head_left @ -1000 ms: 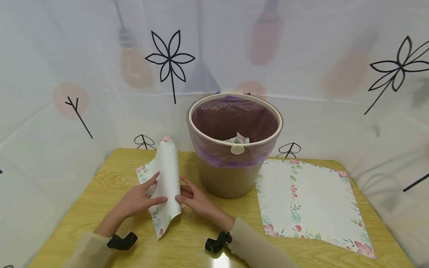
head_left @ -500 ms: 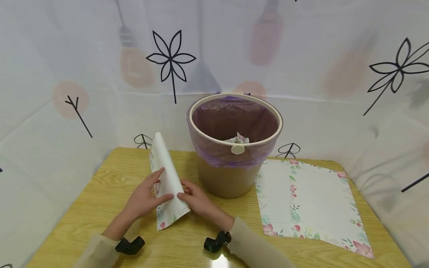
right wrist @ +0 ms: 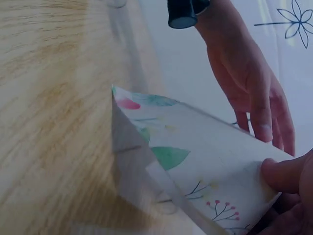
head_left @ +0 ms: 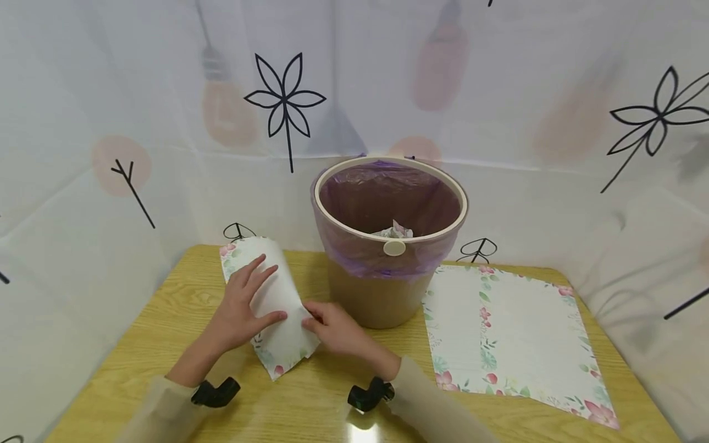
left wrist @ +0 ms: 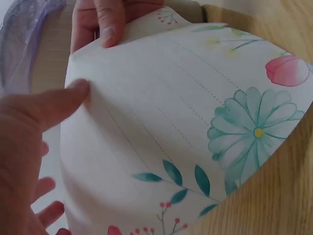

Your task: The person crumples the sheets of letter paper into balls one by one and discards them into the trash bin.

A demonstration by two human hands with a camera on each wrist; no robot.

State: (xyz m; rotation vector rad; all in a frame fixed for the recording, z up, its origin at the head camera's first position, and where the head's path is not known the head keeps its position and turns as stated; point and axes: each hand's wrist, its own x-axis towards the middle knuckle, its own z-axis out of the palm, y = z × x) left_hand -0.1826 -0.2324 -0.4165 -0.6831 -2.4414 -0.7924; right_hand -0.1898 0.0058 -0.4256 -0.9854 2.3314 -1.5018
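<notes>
At the near side of the wooden table (head_left: 133, 363), two beige sleeves (head_left: 434, 400) reach forward, with a black wrist mount (head_left: 216, 392) at the left wrist and another at the right. Just beyond, the left hand (head_left: 235, 317) lies over the flower-bordered sheet (head_left: 285, 295), its fingers spread and its thumb touching the paper without pinching it. The right hand (head_left: 340, 332) pinches the sheet's right side, thumb above and fingers beneath.

The sheet is left of the bin, curled over on itself and tilted. Half a second ago it was a narrow, leaning fold; now it has opened wider, its top end is lower, and the printed left border shows again. The left fingers have spread farther apart. This suggests that the fold is not settled and that the right hand's pinch is the firmer hold for now.

Farther back, the brown bin (head_left: 365, 298), lined with a purple bag (head_left: 343, 237), holds crumpled paper (head_left: 396, 232) and has not moved. To its right, floral paper (head_left: 540, 335) lies flat, also unchanged. Behind everything hangs a patterned white cloth (head_left: 498, 74).
</notes>
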